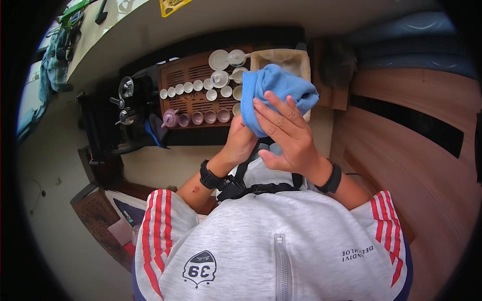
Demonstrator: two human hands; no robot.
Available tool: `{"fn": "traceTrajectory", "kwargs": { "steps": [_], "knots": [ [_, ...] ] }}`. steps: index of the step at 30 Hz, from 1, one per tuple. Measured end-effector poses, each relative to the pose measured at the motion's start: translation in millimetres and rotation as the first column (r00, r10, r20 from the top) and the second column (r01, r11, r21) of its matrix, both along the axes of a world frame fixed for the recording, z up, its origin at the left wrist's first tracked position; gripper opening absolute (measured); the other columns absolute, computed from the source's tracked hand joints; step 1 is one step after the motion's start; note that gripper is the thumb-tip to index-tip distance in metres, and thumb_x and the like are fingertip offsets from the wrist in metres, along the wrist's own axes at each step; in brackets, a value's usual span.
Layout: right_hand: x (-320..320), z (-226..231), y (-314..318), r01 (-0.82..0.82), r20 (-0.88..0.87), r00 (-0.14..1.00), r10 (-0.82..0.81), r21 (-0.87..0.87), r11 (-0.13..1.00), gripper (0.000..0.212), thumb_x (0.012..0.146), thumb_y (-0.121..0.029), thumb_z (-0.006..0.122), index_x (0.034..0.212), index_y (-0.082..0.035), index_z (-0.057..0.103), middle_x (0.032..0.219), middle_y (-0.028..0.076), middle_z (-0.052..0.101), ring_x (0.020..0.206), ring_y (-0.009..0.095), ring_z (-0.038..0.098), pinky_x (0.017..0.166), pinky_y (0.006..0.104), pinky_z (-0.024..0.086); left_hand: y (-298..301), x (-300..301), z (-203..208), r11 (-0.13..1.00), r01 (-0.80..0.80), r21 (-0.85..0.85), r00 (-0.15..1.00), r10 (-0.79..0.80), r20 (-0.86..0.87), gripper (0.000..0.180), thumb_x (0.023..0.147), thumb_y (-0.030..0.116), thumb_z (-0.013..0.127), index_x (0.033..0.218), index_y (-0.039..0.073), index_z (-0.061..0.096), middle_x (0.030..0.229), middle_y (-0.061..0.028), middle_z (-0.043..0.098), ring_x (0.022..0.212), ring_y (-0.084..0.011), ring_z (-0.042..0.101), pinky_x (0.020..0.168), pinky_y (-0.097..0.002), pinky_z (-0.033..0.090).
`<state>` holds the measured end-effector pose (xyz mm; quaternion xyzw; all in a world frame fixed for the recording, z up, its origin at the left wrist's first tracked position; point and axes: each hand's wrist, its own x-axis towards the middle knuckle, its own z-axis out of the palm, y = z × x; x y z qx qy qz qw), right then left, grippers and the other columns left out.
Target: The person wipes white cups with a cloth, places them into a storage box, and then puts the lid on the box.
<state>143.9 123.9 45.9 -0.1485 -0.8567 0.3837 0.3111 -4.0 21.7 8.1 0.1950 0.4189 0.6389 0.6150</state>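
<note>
A bunched blue cloth [273,83] is held up in front of my chest. My left hand [240,143] grips it from the left and below, with most of its fingers hidden behind the fabric. On the near right side, my right hand [291,135] lies against the cloth, fingers stretched and spread, thumb apart from it. Whether the cloth wraps something cannot be made out. Just beyond and left of it stands a slatted wooden tea tray [173,75], carrying small white cups [188,87], a white lidded bowl [220,79] and a pink teapot [170,118].
Several pink cups [197,118] stand along the tray's near edge. A lined bin [255,60] is partly behind the cloth. Left of the tray are metal kettles [126,117] and a dark blue-edged cloth item [156,131]. A wooden panel [416,105] rises at right.
</note>
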Motion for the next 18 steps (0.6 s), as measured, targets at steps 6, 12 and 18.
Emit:
{"fn": "traceTrajectory", "kwargs": {
  "steps": [6, 12, 18],
  "knots": [
    [-15, -48, -9, 0.041, 0.06, 0.997, -0.042, 0.024, 0.999, 0.063, 0.091, -0.026, 0.068, 0.147, -0.002, 0.049, 0.155, 0.019, 0.043, 0.147, 0.039, 0.037, 0.119, 0.048, 0.032, -11, -2, -20, 0.994, -0.105, 0.013, 0.994, 0.104, 0.035, 0.046, 0.11, 0.032, 0.047, 0.142, -0.001, 0.049, 0.134, -0.0077, 0.062, 0.12, -0.0149, 0.06, 0.104, -0.0326, 0.047],
    [-37, -77, -13, 0.137, -0.001, 0.984, -0.179, -0.637, 0.759, 0.044, 0.104, -0.036, 0.054, 0.134, -0.004, 0.052, 0.123, 0.014, 0.06, 0.113, 0.025, 0.061, 0.097, 0.0344, 0.048, -6, 2, -18, 0.999, -0.041, -0.022, 0.871, 0.025, -0.49, 0.051, 0.106, 0.038, 0.053, 0.137, -0.003, 0.049, 0.13, -0.0137, 0.056, 0.117, -0.0228, 0.055, 0.103, -0.035, 0.042],
    [-42, -102, 10, 0.058, 0.034, 0.929, -0.369, -0.997, 0.054, 0.048, 0.108, -0.043, 0.041, 0.128, -0.003, 0.06, 0.117, 0.01, 0.068, 0.104, 0.018, 0.067, 0.093, 0.0316, 0.053, 9, -22, -21, 0.989, 0.116, 0.09, 0.604, 0.002, -0.797, 0.026, 0.095, 0.022, 0.068, 0.095, -0.001, 0.056, 0.092, -0.011, 0.057, 0.081, -0.0204, 0.051, 0.072, -0.0334, 0.043]
  ]
}}
